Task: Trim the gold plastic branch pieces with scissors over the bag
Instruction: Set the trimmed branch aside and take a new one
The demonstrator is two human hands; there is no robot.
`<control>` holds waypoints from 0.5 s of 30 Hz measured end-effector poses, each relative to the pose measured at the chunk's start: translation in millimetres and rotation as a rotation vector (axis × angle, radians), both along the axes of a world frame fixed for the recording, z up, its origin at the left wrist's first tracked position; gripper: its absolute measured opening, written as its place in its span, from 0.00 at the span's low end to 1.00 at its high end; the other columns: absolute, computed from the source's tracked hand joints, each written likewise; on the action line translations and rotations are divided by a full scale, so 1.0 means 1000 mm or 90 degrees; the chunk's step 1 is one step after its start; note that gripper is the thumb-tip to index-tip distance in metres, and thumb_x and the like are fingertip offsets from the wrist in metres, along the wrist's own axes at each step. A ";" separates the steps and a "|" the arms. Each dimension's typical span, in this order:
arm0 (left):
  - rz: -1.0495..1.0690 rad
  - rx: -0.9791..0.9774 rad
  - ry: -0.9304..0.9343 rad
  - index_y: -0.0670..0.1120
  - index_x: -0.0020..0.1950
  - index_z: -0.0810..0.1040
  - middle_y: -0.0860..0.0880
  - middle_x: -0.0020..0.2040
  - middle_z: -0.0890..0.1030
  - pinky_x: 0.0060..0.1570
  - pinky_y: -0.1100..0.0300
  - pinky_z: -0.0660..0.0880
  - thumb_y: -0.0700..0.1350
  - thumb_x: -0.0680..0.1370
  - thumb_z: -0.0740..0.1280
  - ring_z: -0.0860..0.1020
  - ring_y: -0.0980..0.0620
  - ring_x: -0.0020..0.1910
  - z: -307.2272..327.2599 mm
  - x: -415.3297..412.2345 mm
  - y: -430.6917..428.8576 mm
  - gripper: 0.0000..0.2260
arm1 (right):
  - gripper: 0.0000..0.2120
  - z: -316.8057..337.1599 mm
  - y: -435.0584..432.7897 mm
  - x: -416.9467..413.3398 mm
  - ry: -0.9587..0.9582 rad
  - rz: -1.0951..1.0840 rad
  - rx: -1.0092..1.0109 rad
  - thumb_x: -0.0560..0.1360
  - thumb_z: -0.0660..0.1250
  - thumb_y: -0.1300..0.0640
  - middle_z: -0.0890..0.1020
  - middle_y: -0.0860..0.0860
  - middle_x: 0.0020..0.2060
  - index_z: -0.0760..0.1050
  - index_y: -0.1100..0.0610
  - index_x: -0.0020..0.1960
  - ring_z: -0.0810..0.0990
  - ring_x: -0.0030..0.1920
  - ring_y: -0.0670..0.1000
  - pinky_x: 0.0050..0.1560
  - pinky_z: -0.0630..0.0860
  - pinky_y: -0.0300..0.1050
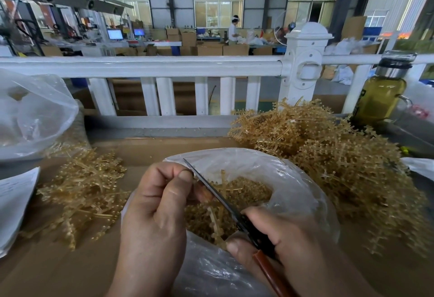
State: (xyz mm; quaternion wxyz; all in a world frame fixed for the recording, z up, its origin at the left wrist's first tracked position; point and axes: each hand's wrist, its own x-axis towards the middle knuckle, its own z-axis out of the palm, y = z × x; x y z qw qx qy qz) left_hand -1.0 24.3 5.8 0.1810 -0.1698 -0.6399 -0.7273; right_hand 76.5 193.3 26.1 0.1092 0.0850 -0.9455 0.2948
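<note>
Cardboard-covered table (145, 151); small gold branch pile (87, 193) left; larger heap (328, 155) right; open clear bag (300, 179) between; papers (14, 202) at left edge.

White fence post (305, 61) is standing up front, its rail (141, 66) running out to both sides. Behind the post, a grey panel wall (159, 3) is carrying windows (218, 6) that are letting in daylight. Left of the post, further back, cardboard boxes (211, 50) are sitting in rows and computer screens (115, 34) are glowing. A person in white (233, 31) is standing there.

Gold branch piece (217, 214) upright over clear bag (293, 186); scissors (220, 198) closed, slanted.
</note>
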 end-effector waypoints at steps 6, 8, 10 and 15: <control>-0.005 0.007 -0.033 0.53 0.40 0.80 0.46 0.36 0.83 0.46 0.50 0.77 0.52 0.76 0.66 0.83 0.48 0.38 0.002 0.002 0.002 0.07 | 0.25 0.000 0.001 -0.001 -0.004 -0.015 0.000 0.70 0.53 0.25 0.80 0.43 0.41 0.72 0.44 0.51 0.79 0.41 0.39 0.42 0.71 0.32; -0.007 0.005 -0.052 0.52 0.40 0.80 0.45 0.36 0.83 0.46 0.51 0.77 0.50 0.77 0.65 0.83 0.47 0.38 0.003 0.002 0.002 0.07 | 0.24 0.001 0.000 0.000 -0.019 -0.025 -0.011 0.70 0.54 0.26 0.80 0.42 0.41 0.72 0.43 0.51 0.78 0.44 0.36 0.46 0.71 0.29; -0.012 0.005 -0.075 0.51 0.40 0.80 0.45 0.35 0.84 0.45 0.53 0.76 0.48 0.78 0.66 0.83 0.49 0.37 0.003 0.001 0.002 0.07 | 0.22 0.001 -0.001 0.001 -0.018 -0.039 -0.009 0.69 0.54 0.26 0.80 0.41 0.40 0.71 0.42 0.47 0.76 0.47 0.33 0.51 0.64 0.21; -0.012 -0.022 -0.153 0.51 0.37 0.79 0.48 0.32 0.82 0.45 0.48 0.75 0.41 0.81 0.65 0.80 0.52 0.33 0.001 -0.001 0.002 0.14 | 0.29 0.008 -0.006 0.002 -0.036 -0.084 0.087 0.65 0.44 0.21 0.80 0.36 0.41 0.69 0.36 0.52 0.67 0.46 0.22 0.69 0.31 0.30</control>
